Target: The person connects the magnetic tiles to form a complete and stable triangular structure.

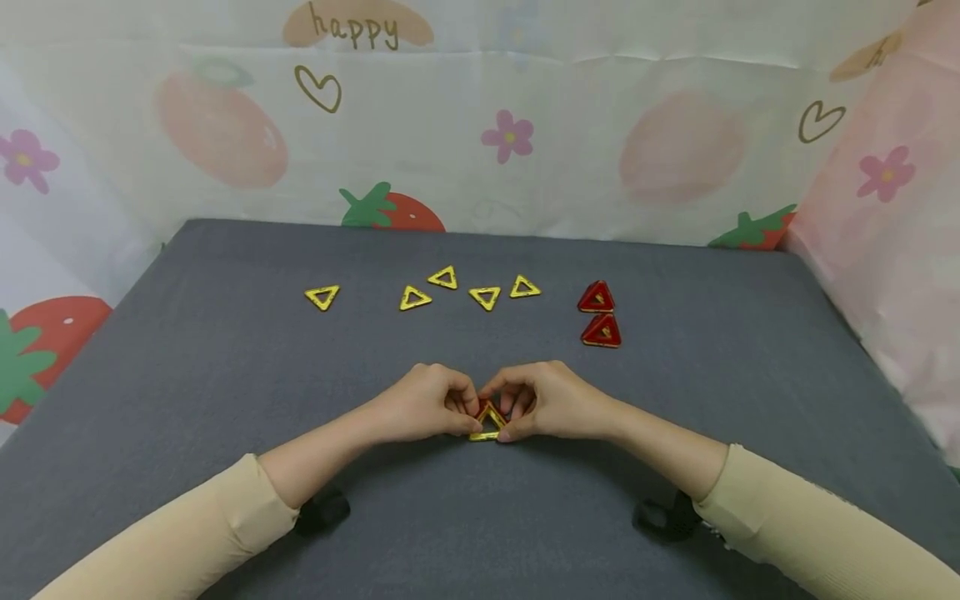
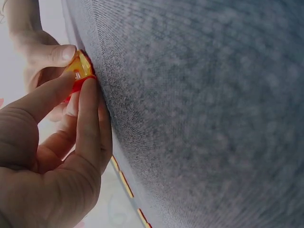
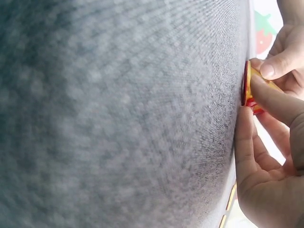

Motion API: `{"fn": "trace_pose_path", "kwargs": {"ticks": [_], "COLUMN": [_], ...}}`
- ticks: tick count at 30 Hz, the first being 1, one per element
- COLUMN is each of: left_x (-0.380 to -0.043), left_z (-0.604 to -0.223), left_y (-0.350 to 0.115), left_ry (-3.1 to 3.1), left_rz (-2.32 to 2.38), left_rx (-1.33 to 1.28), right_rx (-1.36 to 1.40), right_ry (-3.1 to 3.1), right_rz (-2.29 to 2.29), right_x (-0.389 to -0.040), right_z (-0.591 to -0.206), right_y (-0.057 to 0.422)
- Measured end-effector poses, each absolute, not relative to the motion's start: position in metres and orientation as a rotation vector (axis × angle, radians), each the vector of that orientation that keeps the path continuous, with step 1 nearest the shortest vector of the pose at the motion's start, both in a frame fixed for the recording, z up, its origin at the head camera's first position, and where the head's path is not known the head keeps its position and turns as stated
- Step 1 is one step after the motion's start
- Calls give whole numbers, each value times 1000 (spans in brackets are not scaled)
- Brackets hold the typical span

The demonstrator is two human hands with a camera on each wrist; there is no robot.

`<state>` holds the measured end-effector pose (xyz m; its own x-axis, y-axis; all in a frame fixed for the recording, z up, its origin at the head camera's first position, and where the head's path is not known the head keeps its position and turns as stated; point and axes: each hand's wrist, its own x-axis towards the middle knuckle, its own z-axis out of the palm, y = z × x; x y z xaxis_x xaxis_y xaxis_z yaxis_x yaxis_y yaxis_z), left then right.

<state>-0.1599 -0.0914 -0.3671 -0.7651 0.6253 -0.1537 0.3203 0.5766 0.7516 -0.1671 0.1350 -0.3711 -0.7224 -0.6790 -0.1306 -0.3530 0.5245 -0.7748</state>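
Note:
Both hands meet near the middle of the table around a small piece made of yellow and red triangular tiles. My left hand (image 1: pixel 431 404) pinches its left side, and my right hand (image 1: pixel 558 404) pinches its right side. A yellow triangle frame (image 1: pixel 483 437) faces me, with red showing behind its upper edges. In the left wrist view, a yellow tile (image 2: pixel 84 63) stands tilted above a red part between the fingers. From the right wrist, the yellow tile (image 3: pixel 262 80) leans beside a red and yellow edge near the cloth. Fingers hide much of the piece.
Several loose yellow triangle frames, among them one at far left (image 1: pixel 322 288) and another (image 1: pixel 524 287), lie along the back of the grey table (image 1: pixel 225 350). Two red triangular pieces with yellow edges, one (image 1: pixel 592 287) behind the other (image 1: pixel 600 341), sit at the back right.

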Motion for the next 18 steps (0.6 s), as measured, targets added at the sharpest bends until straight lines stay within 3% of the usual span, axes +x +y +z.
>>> {"fn": "trace_pose_path", "kwargs": {"ticks": [12, 18], "left_x": [-169, -194], "left_z": [-358, -341], "left_y": [-109, -148], "left_ry": [2414, 2722], "left_rz": [1092, 1099], "left_rx": [718, 503], "right_rx": [-869, -864], "right_ry": [2358, 2358], "right_rz": [-1054, -1062], "right_x": [-167, -168], "right_z": [-373, -374], "right_y": [135, 136]}}
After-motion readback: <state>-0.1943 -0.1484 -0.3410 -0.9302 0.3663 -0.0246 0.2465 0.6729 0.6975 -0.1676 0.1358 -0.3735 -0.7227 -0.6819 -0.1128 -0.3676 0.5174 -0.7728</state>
